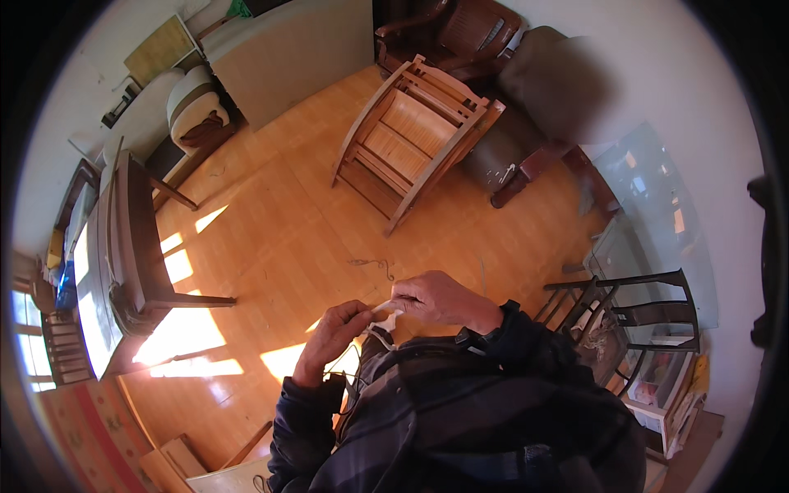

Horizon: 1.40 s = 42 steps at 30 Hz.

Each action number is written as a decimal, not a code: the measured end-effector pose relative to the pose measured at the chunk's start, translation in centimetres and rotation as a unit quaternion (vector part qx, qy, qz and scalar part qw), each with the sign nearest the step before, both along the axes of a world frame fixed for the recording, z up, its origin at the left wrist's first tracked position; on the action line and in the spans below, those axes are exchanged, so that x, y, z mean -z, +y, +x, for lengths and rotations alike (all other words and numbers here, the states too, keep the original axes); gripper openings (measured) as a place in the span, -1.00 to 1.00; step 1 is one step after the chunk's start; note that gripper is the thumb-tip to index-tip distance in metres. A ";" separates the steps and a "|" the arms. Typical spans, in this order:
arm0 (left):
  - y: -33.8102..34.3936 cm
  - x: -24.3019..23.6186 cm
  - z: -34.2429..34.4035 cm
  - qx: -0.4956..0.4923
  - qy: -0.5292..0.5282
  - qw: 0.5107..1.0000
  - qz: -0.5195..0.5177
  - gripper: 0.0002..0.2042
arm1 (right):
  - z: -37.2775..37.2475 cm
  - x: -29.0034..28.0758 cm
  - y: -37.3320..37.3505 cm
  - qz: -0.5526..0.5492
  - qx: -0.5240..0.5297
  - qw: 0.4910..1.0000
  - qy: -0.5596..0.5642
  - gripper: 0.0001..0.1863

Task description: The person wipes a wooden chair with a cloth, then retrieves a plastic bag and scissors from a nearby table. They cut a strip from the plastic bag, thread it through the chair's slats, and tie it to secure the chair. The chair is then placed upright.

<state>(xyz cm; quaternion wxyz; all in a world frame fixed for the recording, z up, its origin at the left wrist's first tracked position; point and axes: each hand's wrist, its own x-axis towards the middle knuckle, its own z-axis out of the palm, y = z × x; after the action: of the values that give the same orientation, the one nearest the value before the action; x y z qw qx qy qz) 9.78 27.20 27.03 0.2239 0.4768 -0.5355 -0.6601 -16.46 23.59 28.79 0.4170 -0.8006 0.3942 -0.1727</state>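
Note:
My left hand and my right hand are close together in front of my dark jacket, fingers pinched on a thin pale strip. A crumpled white piece hangs from between them, too small to make out exactly. Dark cords dangle below my left hand, beside my body. Beyond my hands, a loose cord lies on the wooden floor.
A wooden rocking frame stands ahead, near a dark wooden armchair. A dark table is on the left, with sunlight patches around it. At right are a black chair, a glass panel and a storage unit.

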 end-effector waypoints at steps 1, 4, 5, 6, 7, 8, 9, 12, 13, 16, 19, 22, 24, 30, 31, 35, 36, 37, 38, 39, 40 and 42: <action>-1.4 0.3 0.4 -0.003 -0.042 0.997 -0.059 -0.76 | 0.1 0.0 -0.8 -0.009 0.014 1.000 0.005 -0.78; -4.3 0.4 3.4 0.028 -0.099 0.991 -0.087 -0.75 | 0.4 0.6 -2.8 -0.012 0.060 0.998 0.013 -0.81; -5.3 0.4 4.3 0.032 -0.107 0.990 -0.083 -0.76 | 0.2 0.9 -3.3 -0.002 0.080 0.997 0.014 -0.83; -6.1 0.6 5.0 0.040 -0.115 0.989 -0.079 -0.77 | 0.1 1.4 -3.4 0.008 0.102 0.995 0.006 -0.84; -7.0 0.7 5.5 0.052 -0.122 0.988 -0.076 -0.78 | 0.0 2.0 -3.6 0.005 0.124 0.992 0.020 -0.84; -8.1 0.9 5.7 0.064 -0.126 0.987 -0.075 -0.79 | 0.0 2.7 -3.9 -0.001 0.147 0.989 0.022 -0.85; -8.9 0.9 5.7 0.077 -0.111 0.987 -0.087 -0.79 | -0.1 3.5 -4.0 -0.007 0.173 0.985 0.025 -0.85; -11.0 1.2 4.4 0.134 -0.053 0.982 -0.123 -0.81 | -0.5 5.5 -4.3 0.038 0.268 0.963 0.014 -0.85; -11.5 1.2 4.1 0.166 -0.042 0.975 -0.141 -0.82 | -0.7 6.0 -4.3 0.083 0.304 0.949 0.012 -0.84; -13.6 1.2 3.6 0.250 -0.021 0.955 -0.158 -0.83 | -2.5 6.9 -4.6 0.072 0.293 0.953 -0.028 -0.83; -16.4 1.6 3.6 0.305 -0.016 0.944 -0.125 -0.82 | -4.1 7.4 -4.6 0.077 0.293 0.952 -0.051 -0.82; -18.5 2.1 2.3 0.279 -0.029 0.959 -0.026 -0.80 | -5.2 8.1 -6.0 0.071 0.315 0.944 -0.071 -0.83; -20.7 2.5 0.3 0.258 -0.089 0.962 -0.015 -0.79 | -6.9 8.2 -7.8 0.074 0.316 0.945 -0.031 -0.83; -25.6 2.5 -8.0 0.173 -0.156 0.968 -0.096 -0.82 | -15.7 8.4 -14.7 0.000 0.302 0.953 -0.034 -0.82; -26.5 2.3 -9.7 0.164 -0.166 0.965 -0.121 -0.83 | -17.5 8.5 -15.9 -0.022 0.299 0.954 -0.033 -0.81; -29.6 1.7 -16.5 0.152 -0.162 0.967 -0.124 -0.82 | -23.4 8.4 -20.3 -0.066 0.364 0.929 -0.004 -0.84; -30.5 1.8 -17.9 0.180 -0.189 0.957 -0.128 -0.79 | -24.8 8.3 -21.1 -0.055 0.368 0.928 -0.001 -0.83; -31.2 2.0 -19.1 0.187 -0.177 0.957 -0.132 -0.78 | -26.0 8.2 -21.6 -0.021 0.376 0.926 0.004 -0.83; -32.1 2.4 -20.4 0.193 -0.175 0.957 -0.125 -0.77 | -27.2 8.1 -22.0 -0.041 0.374 0.927 -0.010 -0.83; -32.9 2.8 -21.4 0.197 -0.172 0.958 -0.118 -0.75 | -28.5 7.8 -22.6 -0.044 0.374 0.926 -0.023 -0.82; -33.9 3.2 -22.4 0.208 -0.170 0.954 -0.129 -0.75 | -29.7 7.6 -23.5 -0.048 0.374 0.925 -0.037 -0.82; -36.2 4.2 -23.7 0.232 -0.177 0.947 -0.135 -0.73 | -31.4 7.5 -25.1 -0.052 0.356 0.933 -0.024 -0.83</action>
<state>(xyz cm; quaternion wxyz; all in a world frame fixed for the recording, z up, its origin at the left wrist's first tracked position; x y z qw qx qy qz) -13.93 -9.04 22.84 0.0282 0.4137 -0.7464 -0.5205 -47.85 -1.54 21.29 0.2953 -0.6238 0.6340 -0.3490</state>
